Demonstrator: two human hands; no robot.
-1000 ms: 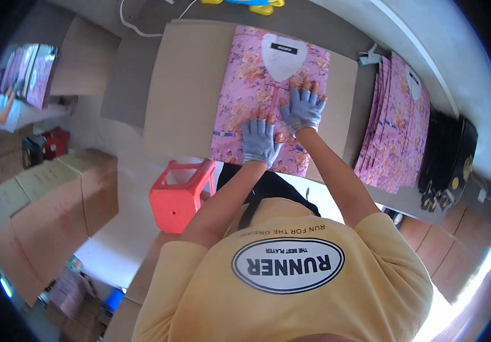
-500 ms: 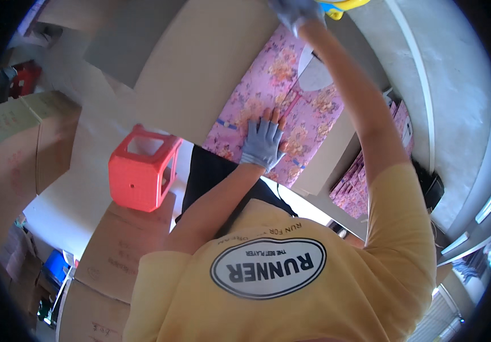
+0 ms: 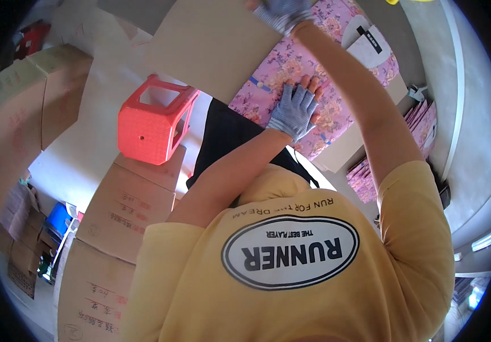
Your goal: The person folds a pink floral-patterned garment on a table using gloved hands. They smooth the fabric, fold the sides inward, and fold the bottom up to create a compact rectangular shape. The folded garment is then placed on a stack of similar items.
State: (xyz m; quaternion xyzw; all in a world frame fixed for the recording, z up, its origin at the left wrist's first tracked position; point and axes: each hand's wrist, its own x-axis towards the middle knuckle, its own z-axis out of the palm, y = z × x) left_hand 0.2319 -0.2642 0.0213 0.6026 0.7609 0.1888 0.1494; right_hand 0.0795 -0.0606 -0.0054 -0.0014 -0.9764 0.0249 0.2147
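A flat pink floral piece (image 3: 279,71), with a white rounded patch and a black label at its right part, lies in front of me. It looks like folded cloth, but its exact kind is unclear. My left hand (image 3: 295,111), in a grey fingerless glove, rests flat on its near part, fingers outstretched. At the top edge of the view, my right hand (image 3: 285,12) is by the floral piece's far left edge, also in a grey glove. Most of its fingers are cut off by the frame, so any hold is hidden.
Brown board (image 3: 200,54) extends left of the floral piece. A red plastic stool (image 3: 148,128) stands at left, beside cardboard boxes (image 3: 125,205). More pink floral pieces (image 3: 362,179) are stacked at right, near a pale wall (image 3: 467,74). A yellow thing (image 3: 393,1) peeks in at the top.
My view has shifted, carrying the scene up and to the right. Across the floral piece, my right hand has come left and nearer, uncovering the white patch's label. My left hand stays flat.
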